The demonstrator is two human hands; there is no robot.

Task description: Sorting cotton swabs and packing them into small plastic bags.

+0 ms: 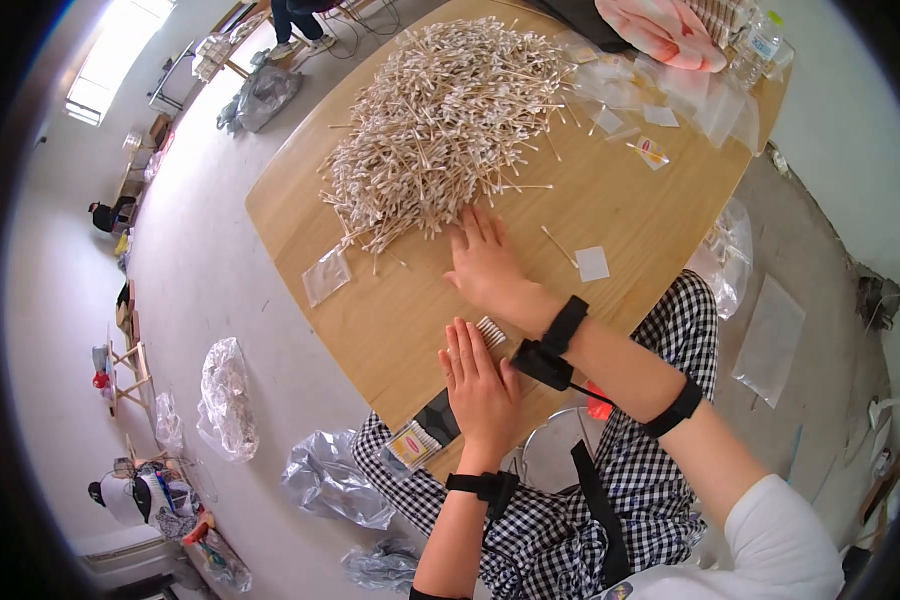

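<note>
A large heap of cotton swabs (440, 120) covers the far part of the wooden table (630, 210). My right hand (490, 268) reaches to the heap's near edge, fingers stretched out and fingertips at the swabs. Closer to me, my left hand (480, 395) lies flat with its fingers straight, over a small row of cotton swabs (490, 332) whose white tips show beside the fingers; the rest of the row is hidden. By my left wrist, at the table's edge, is a filled packet of swabs (410, 446) with a yellow and red label, next to a dark pad (437, 420).
A clear plastic bag (326, 276) lies left of the heap. A white card (592, 263) and a loose swab (559, 246) are to the right. Small bags (710, 105), a labelled card (652, 152) and a water bottle (758, 50) occupy the far right. Crumpled plastic (338, 478) is on the floor.
</note>
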